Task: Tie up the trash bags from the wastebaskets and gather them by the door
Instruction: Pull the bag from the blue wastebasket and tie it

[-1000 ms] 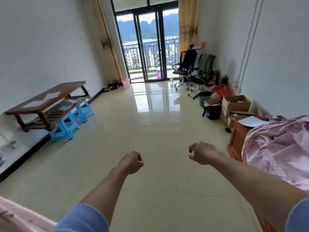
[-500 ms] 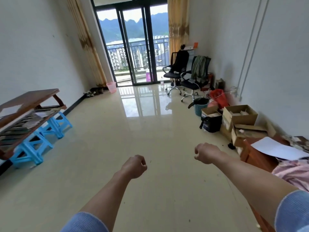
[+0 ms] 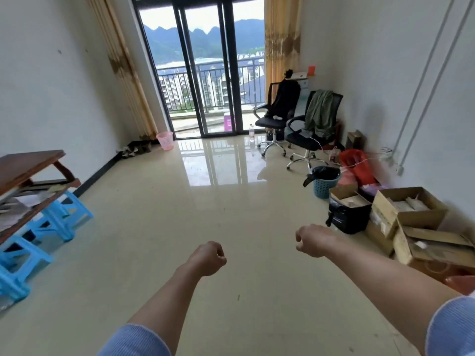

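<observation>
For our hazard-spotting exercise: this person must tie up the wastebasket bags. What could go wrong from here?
Thin white cables trail beside the blue plastic lattice wastebasket; feet could snag there. Its black plastic trash bag hangs loosely over the rim; a hasty lift might spill it. Open brown cardboard boxes crowd that side, cramping footing.

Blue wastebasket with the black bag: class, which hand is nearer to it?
Right. The right hand hangs over the floor short of the blue wastebasket, slightly left of it; the left hand is farther left.

Home living room: balcony doors [image 3: 205, 73], curtains [image 3: 281, 47], office chairs [image 3: 276, 122], boxes [image 3: 416, 219]
</observation>
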Demonstrator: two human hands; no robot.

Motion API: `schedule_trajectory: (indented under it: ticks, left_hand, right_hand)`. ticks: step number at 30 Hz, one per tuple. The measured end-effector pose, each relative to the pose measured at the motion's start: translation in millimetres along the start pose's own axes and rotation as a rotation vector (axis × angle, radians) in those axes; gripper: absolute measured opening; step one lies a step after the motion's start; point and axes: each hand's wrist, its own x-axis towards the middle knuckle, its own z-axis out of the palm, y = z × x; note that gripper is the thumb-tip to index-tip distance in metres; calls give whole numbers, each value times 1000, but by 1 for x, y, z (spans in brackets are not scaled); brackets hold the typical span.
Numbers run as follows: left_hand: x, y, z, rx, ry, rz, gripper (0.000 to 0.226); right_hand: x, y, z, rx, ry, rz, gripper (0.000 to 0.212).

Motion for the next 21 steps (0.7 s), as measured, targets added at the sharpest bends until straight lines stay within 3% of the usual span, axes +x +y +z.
schedule_trajectory:
  ticks: [6,12,21]
  left_hand:
    - [163,59,-81,3,16,74,6]
    - [313,120,-90,74,-83,171,7]
    - [548,188,-156,80,-54,80,15]
  right_hand:
    - [129,18,-70,66,43,91,34]
    - [265,66,-97,87,-5,188,33]
    - [529,121,-186,88,-41,167,34]
